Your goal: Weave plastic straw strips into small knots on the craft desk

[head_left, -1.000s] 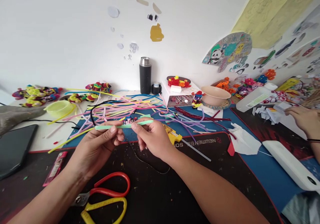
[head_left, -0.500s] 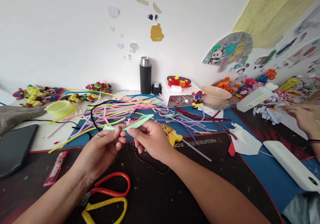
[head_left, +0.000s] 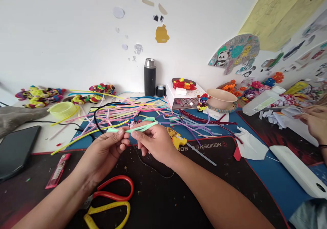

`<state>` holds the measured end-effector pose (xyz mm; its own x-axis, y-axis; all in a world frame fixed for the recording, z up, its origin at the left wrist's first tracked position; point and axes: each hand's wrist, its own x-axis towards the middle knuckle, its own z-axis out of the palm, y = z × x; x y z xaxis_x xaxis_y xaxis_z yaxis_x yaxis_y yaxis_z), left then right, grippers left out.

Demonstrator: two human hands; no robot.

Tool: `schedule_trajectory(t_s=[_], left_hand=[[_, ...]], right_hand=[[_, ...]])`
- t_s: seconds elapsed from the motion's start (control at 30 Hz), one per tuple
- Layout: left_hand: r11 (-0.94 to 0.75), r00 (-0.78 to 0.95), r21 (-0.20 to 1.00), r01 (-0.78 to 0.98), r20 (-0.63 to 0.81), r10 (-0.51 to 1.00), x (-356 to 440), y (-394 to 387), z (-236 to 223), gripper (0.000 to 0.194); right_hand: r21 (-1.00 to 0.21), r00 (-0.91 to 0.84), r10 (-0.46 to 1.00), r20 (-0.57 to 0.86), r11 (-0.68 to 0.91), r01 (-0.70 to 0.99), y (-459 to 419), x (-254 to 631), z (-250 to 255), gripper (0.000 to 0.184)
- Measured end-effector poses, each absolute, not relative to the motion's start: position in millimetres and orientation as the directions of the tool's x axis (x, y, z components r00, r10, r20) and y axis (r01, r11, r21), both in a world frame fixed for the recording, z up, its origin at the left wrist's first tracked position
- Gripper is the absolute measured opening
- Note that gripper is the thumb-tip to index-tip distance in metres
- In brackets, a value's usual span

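A mint-green pipe cleaner (head_left: 146, 126), bent back on itself, is pinched between both hands above the dark mat. My left hand (head_left: 108, 149) grips its left part with thumb and fingers. Its right part is in my right hand (head_left: 157, 143), thumb on top, and a narrow loop sticks out beyond the fingers. Just behind my fingers sits a small figure (head_left: 133, 122), partly hidden. A yellow glue gun (head_left: 178, 139) lies right of my right hand. Below the wrists rest scissors (head_left: 114, 198) with one red and one yellow handle, their blades covered by my left forearm.
Pipe cleaners (head_left: 122, 111) in many colours spread across the back. A black flask (head_left: 150, 77) stands near the wall. A phone (head_left: 19, 150) lies at left, a beige bowl (head_left: 221, 98) and white bottle (head_left: 263, 101) at right. Another person's hand (head_left: 313, 120) handles paper at far right.
The right part of the mint-green pipe cleaner has opened into a clearer narrow loop. Both hands keep their hold. The other person's hand has shifted slightly, and the whole view has moved a little.
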<state>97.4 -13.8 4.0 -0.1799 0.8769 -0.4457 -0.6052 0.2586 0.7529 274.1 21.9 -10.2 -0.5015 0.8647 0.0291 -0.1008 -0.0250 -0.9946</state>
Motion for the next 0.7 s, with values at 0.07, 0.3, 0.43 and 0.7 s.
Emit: schedule_trajectory(t_s=[0.07,0.3,0.43,0.7], left_hand=[[0.266,-0.196,0.731,-0.628,-0.479,0.856,98,-13,7,0.026],[0.322,-0.117,0.759,-0.566,-0.461,0.880,96,-14,2,0.016],[0.295,-0.044,0.827,-0.478,-0.358,0.933,93,-15,-5,0.021],[0.213,-0.120,0.839,-0.502,-0.311,0.943,90,-13,-4,0.051]], right_hand=[[-0.997,-0.519,0.854,0.036,-0.004,-0.076,22,273,-13,0.044],[-0.990,-0.484,0.864,0.143,0.131,-0.058,20,273,-18,0.037],[-0.990,-0.452,0.882,0.136,0.143,-0.018,21,275,-16,0.034],[-0.994,-0.460,0.885,0.072,0.025,-0.107,23,275,-9,0.043]])
